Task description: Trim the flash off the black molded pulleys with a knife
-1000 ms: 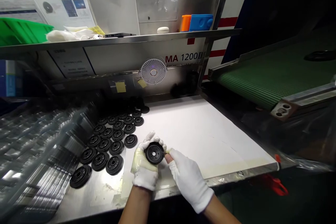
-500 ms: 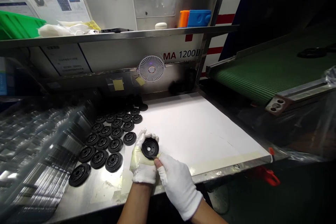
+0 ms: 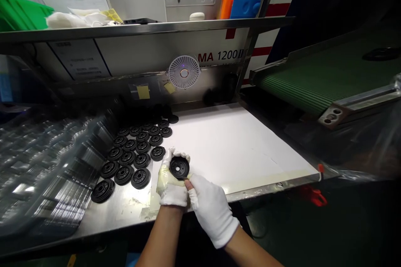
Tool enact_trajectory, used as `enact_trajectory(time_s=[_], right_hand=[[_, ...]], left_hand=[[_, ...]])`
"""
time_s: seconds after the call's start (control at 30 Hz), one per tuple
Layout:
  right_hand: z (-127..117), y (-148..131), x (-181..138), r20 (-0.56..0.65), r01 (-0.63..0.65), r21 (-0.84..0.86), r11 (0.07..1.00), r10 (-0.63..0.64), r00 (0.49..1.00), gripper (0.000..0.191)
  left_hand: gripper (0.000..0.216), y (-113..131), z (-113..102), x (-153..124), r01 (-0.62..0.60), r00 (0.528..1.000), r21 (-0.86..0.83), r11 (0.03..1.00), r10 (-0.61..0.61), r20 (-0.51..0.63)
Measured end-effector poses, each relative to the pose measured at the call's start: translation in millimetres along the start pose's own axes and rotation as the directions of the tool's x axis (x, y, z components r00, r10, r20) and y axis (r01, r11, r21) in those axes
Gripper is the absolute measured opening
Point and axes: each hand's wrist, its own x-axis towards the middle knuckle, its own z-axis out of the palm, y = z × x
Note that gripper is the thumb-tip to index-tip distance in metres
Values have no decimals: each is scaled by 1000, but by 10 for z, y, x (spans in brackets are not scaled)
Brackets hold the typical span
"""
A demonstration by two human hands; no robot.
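Gloved in white, my left hand (image 3: 169, 183) curls round a black round plastic part (image 3: 179, 167), its hollow face turned up with a hole in the middle. My right hand (image 3: 209, 204), also gloved but with a bare thumb tip, is closed at the near rim of that part. Whatever sits between the right thumb and finger is small and dark, too hidden to name. To the left, several like black round parts (image 3: 140, 178) lie in rows on the metal table (image 3: 119, 212), ribbed side up.
Stacked clear plastic trays (image 3: 56, 167) fill the left side. A white sheet (image 3: 232, 146) covers the table's right part. A small fan (image 3: 184, 72) hangs under the shelf (image 3: 150, 29). At right runs a green conveyor belt (image 3: 300, 79) carrying a black part (image 3: 380, 54).
The view has tilted slightly down, so the surroundings sit higher in the picture. Both hands keep the same hold at the black round part.
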Motion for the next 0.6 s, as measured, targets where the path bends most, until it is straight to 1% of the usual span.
enact_trajectory(time_s=[0.1,0.2,0.27,0.37,0.43,0.53,0.6], right_hand=[[-26,-8,-8,-14,4,11,1000,-4,1000,23],[-65,51,1,-36,11,17,1000,-10,999,26],[-71,77,-1,-46,-1,11,1000,1,999,26],[-51,46,-26,-34,-8,10,1000,9,999,24],[-39,-3,-46,-16,0,21,1000,0,1000,22],[-54,-38,-55,-13,6,25,1000,-5,1000,21],[-74,-15,-46,-29,9,19,1000,-9,1000,23]], left_hand=[[13,23,-41,-53,-5,1000,36,999,4,20],[25,39,-70,-106,22,994,126,992,-36,104],[23,36,-75,-107,18,991,120,993,-34,131],[12,20,-60,-67,9,997,55,998,-13,78],[7,15,-50,-49,12,999,43,999,-14,51],[13,28,-63,-76,-9,997,56,998,5,76],[22,47,-93,-112,12,992,114,993,-26,124]])
